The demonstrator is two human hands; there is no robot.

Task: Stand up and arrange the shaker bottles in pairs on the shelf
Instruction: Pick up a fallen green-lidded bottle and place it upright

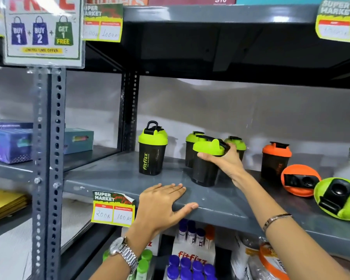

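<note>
On the grey shelf (113, 178) a green-lidded black shaker bottle (152, 150) stands upright at the left. My right hand (223, 160) grips the lid of another green-lidded shaker (205, 168), upright, near the shelf's middle. Two more green-lidded shakers (192, 147) (238, 145) stand behind it, partly hidden. An orange-lidded shaker (275, 160) stands to the right. An orange-lidded shaker (300, 179) and a green-lidded one (338, 198) lie on their sides at the far right, lids toward me. My left hand (162, 205) rests flat on the shelf's front edge, holding nothing.
A perforated steel upright (49, 158) stands at the left. Price tags (112, 209) hang from the shelf's front edge. The shelf above (210, 15) overhangs closely. Boxes (10, 144) sit on the left unit; bottles (190, 265) fill the shelf below.
</note>
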